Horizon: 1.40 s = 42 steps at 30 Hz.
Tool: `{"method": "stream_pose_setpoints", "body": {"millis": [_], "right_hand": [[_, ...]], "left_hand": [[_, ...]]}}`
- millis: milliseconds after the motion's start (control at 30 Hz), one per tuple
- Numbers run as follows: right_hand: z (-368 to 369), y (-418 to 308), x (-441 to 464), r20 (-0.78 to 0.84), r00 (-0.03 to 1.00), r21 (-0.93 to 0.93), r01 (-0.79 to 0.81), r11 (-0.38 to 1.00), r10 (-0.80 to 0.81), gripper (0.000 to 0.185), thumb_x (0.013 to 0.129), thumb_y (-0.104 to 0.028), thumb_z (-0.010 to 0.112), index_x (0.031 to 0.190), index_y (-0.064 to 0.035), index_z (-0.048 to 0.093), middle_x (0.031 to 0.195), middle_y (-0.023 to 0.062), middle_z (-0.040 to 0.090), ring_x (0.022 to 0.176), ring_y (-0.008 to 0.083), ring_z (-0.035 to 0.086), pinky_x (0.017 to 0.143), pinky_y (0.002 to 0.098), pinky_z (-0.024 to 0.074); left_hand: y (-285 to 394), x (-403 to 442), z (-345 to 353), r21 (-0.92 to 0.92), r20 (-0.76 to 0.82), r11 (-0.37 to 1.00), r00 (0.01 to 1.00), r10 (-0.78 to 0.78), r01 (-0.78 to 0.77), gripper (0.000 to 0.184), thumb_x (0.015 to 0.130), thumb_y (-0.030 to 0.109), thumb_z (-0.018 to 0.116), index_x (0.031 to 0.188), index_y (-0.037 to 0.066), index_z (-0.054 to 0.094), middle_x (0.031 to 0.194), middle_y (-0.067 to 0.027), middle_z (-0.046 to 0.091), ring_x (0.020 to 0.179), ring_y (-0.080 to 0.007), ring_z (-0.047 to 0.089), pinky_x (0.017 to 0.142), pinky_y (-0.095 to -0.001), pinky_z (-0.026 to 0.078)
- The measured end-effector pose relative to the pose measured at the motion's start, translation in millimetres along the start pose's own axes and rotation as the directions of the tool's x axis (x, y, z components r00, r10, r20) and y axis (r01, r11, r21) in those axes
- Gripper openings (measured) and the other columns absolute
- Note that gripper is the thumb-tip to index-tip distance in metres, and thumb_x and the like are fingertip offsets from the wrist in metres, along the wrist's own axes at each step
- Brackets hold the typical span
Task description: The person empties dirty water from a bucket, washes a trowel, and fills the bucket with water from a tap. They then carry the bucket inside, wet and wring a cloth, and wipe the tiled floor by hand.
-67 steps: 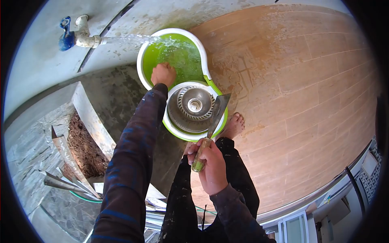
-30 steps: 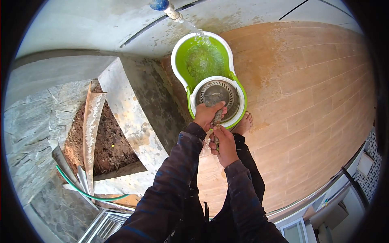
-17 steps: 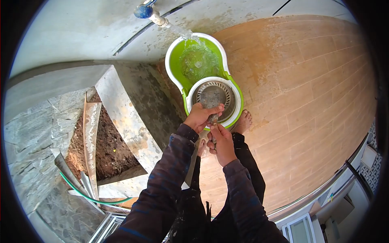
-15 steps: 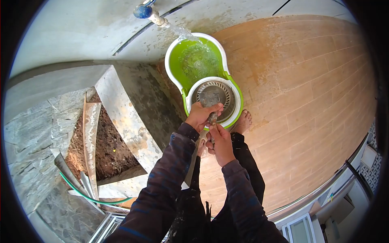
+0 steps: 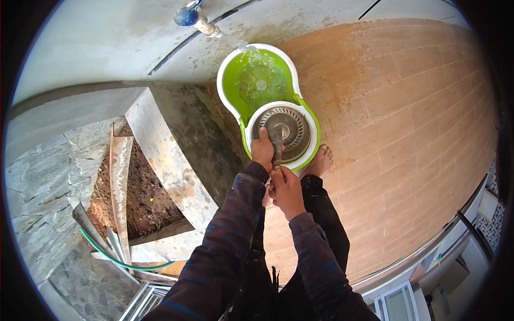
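We keep our right hand (image 5: 288, 192) clenched round the handle of the scraper (image 5: 276, 140), our left hand (image 5: 262, 152) against its blade (whether those fingers grip, we cannot tell), partly hiding the spin basket (image 5: 300, 140) of the green mop bucket (image 5: 231, 80) near the running tap (image 5: 207, 27).

You are holding a scraper (image 5: 277, 140) with a flat, dark grey, mottled metal blade above the near, round end of a green plastic bucket with a white rim (image 5: 314, 135). The blade is pointing away from you, toward the bucket's far edge, and is showing narrow, as if turned partly edgewise. Its tip is overlapping the bucket's round end near the middle, while its neck is crossing above the near edge. Your left hand (image 5: 262, 152) is touching the blade's left side; your right hand (image 5: 287, 193) is gripping and mostly hiding the handle.
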State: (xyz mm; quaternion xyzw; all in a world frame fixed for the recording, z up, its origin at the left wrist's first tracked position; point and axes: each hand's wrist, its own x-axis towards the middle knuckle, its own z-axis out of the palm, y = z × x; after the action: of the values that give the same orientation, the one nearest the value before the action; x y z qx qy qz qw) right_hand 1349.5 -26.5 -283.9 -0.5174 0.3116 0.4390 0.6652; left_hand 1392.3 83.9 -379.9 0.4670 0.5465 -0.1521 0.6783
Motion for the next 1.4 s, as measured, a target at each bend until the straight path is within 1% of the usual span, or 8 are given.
{"method": "stream_pose_setpoints", "body": {"millis": [100,400,533,733,1000,1067,1233,1400], "right_hand": [[0.9,4.5,2.0,-0.017,0.999,-0.109,0.038,0.993,-0.04,0.019,0.099,-0.021,0.054,0.103,-0.003,0.059,0.069,-0.0009,0.051,0.051,0.0078,0.05,0.044,0.0254,0.0403],[-6.8,-7.3,3.6,-0.031,0.992,-0.282,0.111,0.953,-0.125,0.025,0.096,-0.017,0.054,0.11,0.0029,0.06,0.074,0.0067,0.06,0.055,0.0128,0.056,0.051,0.0293,0.0441],[-19.0,1.3,11.3,-0.01,0.962,-0.522,0.229,0.821,-0.275,0.027,0.093,-0.018,0.053,0.105,0.0053,0.06,0.077,0.0182,0.063,0.066,0.0299,0.063,0.063,0.0395,0.0474],[-29.2,-44.6,-18.1,0.033,0.961,-0.709,0.217,0.671,-0.275,0.026,0.091,-0.019,0.054,0.1,0.0041,0.06,0.084,0.025,0.065,0.081,0.0407,0.064,0.071,0.0465,0.0464],[-46.7,22.2,68.2,-0.032,0.839,-0.934,0.168,0.316,-0.543,0.06,0.085,-0.013,0.058,0.138,0.0071,0.04,0.116,0.0218,0.055,0.102,0.0402,0.058,0.084,0.0477,0.0474],[-36.7,23.7,89.4,0.004,0.83,-1.0,0.019,0.021,-0.557,0.07,0.08,-0.014,0.064,0.142,0.0041,0.036,0.112,0.0164,0.052,0.104,0.0361,0.055,0.085,0.0466,0.0457],[-20.8,-18.2,95.8,0.236,0.784,-0.966,0.124,-0.228,-0.574,0.043,0.076,-0.012,0.066,0.117,0.0003,0.057,0.11,0.0139,0.053,0.101,0.0318,0.053,0.084,0.0453,0.0443],[21.4,-125.8,172.5,0.539,0.537,-0.794,0.581,-0.179,-0.648,0.025,0.077,-0.011,0.068,0.099,-0.0016,0.064,0.099,0.0161,0.06,0.096,0.0356,0.056,0.085,0.0423,0.0466]], "left_hand": [[-20.4,29.1,-2.9,0.353,-0.24,0.933,0.958,0.159,-0.067,0.069,0.102,0.052,0.041,0.108,-0.014,0.062,0.098,-0.0214,0.068,0.089,-0.0299,0.067,0.078,-0.0388,0.052],[-19.2,60.4,-5.3,0.284,-0.192,0.938,0.947,0.257,-0.197,0.065,0.102,0.047,0.038,0.093,-0.009,0.069,0.088,-0.0292,0.067,0.09,-0.044,0.065,0.083,-0.0467,0.048],[24.4,35.4,-8.9,0.802,-0.083,0.572,0.918,0.388,-0.17,0.058,0.101,0.046,0.04,0.092,-0.001,0.072,0.094,-0.0283,0.068,0.093,-0.045,0.065,0.085,-0.0523,0.049],[38.6,25.6,-17.0,0.935,0.149,0.194,0.824,0.547,-0.298,0.054,0.102,0.042,0.04,0.08,0.002,0.07,0.084,-0.0223,0.069,0.082,-0.0454,0.065,0.079,-0.0532,0.05],[85.4,59.1,-27.3,0.69,0.248,0.397,0.713,0.656,-0.605,0.029,0.099,0.025,0.05,0.092,0.002,0.065,0.08,-0.0223,0.067,0.078,-0.0429,0.064,0.071,-0.0504,0.05],[84.1,101.4,-27.9,0.694,0.18,0.406,0.689,0.702,-0.594,0.024,0.097,0.023,0.053,0.096,0.002,0.065,0.081,-0.0218,0.067,0.079,-0.0418,0.065,0.072,-0.0496,0.051],[75.2,192.5,-17.1,0.872,0.298,0.125,0.715,0.632,-0.474,0.032,0.086,0.019,0.065,0.112,0.002,0.065,0.103,-0.0231,0.069,0.098,-0.0368,0.068,0.086,-0.0436,0.054],[57.8,235.5,-12.3,0.948,0.117,0.213,0.881,0.459,-0.237,0.022,0.083,0.014,0.064,0.1,0.002,0.072,0.107,-0.0256,0.068,0.104,-0.042,0.065,0.09,-0.0484,0.052]]}}
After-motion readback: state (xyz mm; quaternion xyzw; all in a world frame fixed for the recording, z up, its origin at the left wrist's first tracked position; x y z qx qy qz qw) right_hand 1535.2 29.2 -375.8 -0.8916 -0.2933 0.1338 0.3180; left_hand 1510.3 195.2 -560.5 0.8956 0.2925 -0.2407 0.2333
